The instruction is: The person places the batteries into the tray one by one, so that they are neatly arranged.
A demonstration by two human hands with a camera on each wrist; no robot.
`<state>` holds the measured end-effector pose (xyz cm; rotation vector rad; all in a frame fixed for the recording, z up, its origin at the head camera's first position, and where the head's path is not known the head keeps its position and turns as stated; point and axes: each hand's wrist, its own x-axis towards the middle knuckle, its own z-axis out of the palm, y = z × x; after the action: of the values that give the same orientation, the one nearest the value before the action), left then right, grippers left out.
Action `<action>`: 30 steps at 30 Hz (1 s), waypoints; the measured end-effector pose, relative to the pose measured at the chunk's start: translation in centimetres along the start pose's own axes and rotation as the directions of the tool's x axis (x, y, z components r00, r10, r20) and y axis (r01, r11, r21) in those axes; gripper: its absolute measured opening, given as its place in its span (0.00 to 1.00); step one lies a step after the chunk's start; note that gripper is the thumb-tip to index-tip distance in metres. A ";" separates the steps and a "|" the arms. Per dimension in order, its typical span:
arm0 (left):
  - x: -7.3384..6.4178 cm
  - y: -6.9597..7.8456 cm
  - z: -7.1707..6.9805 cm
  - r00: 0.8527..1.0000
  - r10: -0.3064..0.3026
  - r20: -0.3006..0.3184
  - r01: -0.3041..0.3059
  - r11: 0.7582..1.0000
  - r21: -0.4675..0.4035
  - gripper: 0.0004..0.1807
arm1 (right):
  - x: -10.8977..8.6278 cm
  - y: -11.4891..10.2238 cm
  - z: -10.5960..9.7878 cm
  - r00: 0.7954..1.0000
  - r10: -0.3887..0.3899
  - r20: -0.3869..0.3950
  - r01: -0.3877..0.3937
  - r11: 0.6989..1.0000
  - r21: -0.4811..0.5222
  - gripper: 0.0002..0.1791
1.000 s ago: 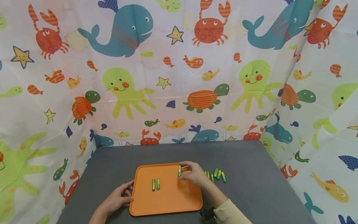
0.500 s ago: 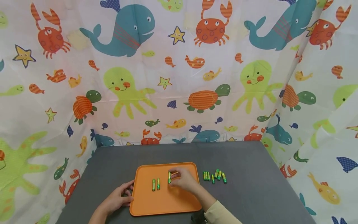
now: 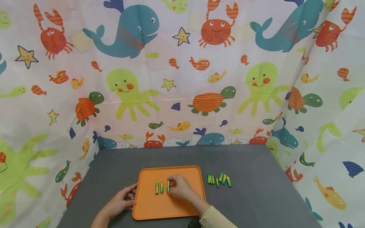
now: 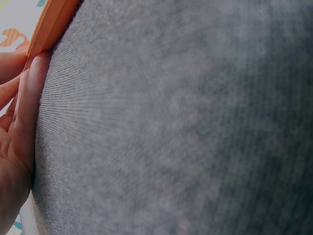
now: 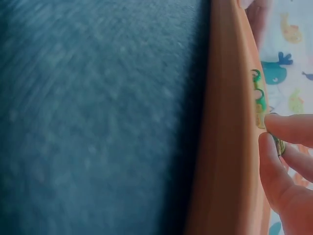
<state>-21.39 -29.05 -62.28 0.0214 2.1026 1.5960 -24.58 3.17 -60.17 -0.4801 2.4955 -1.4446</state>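
An orange tray (image 3: 159, 209) lies on the grey table. Two green-and-yellow batteries, a left battery (image 3: 156, 188) and a right battery (image 3: 161, 187), stand out side by side on it. Just to their right, my right hand (image 3: 181, 189) pinches a third battery (image 3: 168, 186) between thumb and fingers, roughly parallel to the other two. In the right wrist view, fingertips (image 5: 279, 128) partly cover this battery (image 5: 279, 146). My left hand (image 3: 121, 201) rests against the tray's left edge; in the left wrist view its fingers touch the tray wall (image 4: 54, 24).
To the right of the tray, several more batteries (image 3: 223, 178) lie in a loose group on the grey table (image 3: 256, 196). A white curtain (image 3: 182, 104) with printed sea animals stands behind the table and along its sides.
My right hand has carried its battery leftward across the tray and down beside the other two batteries. The left hand has stayed at the tray's left edge.
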 end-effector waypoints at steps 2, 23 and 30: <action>0.1 0.0 0.1 1.000 -0.011 -0.009 0.011 1.000 0.003 0.48 | 0.1 0.0 0.3 1.000 0.000 0.002 0.000 1.000 -0.004 0.27; -0.1 0.4 0.2 1.000 0.019 0.006 -0.019 1.000 0.004 0.47 | 0.3 -0.4 1.6 1.000 0.019 -0.012 -0.020 0.992 -0.127 0.31; -0.2 0.3 0.1 1.000 0.021 -0.002 -0.021 1.000 0.008 0.46 | 0.4 -0.5 1.9 1.000 0.018 -0.006 -0.019 0.995 -0.097 0.32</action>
<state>-21.22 -28.92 -61.93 0.0450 2.1173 1.5999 -24.23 1.24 -60.71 -0.4699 2.5767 -1.3244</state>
